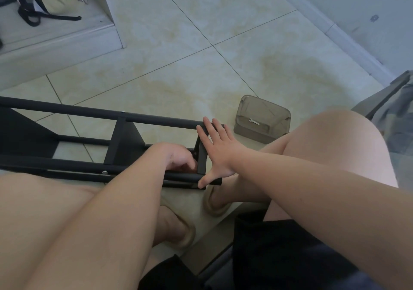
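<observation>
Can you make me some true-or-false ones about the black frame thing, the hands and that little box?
1. The black metal tube frame lies on the pale tiled floor. True.
2. The right hand is curled into a fist. False: its fingers are straight and spread, pressing flat on the frame's end.
3. The see-through grey-brown plastic box sits on top of the frame. False: it stands on the floor beside the frame's end, apart from it.
4. A small pale spanner lies inside the box. True.
5. The left hand reaches inside the frame with curled fingers. True, though what they hold is hidden.
</observation>
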The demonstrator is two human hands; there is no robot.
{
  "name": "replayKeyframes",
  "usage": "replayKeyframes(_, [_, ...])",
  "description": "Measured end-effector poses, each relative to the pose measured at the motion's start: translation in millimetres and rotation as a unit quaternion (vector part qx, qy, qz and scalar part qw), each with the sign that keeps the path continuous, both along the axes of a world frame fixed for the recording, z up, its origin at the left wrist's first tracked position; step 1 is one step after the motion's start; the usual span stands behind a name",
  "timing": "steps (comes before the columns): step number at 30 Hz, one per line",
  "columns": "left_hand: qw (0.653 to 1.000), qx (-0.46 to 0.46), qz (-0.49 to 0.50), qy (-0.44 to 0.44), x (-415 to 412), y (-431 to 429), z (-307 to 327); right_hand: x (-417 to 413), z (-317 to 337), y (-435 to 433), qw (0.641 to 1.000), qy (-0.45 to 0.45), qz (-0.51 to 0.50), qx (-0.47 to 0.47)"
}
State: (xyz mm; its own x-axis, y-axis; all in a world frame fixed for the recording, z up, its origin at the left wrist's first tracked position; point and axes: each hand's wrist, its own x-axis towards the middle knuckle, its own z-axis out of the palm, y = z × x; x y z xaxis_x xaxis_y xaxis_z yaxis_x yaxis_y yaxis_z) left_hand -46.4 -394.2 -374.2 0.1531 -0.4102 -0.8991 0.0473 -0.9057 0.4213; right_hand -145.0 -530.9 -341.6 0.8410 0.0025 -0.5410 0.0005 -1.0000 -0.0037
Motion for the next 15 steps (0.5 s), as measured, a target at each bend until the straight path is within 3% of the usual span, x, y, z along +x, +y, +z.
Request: replayKeyframes(15, [1.0, -0.004, 0.004, 0.002, 0.4, 0.3, -4.1, 0.1, -0.8, 0.2, 1.0, 0.0, -0.004, 0.002])
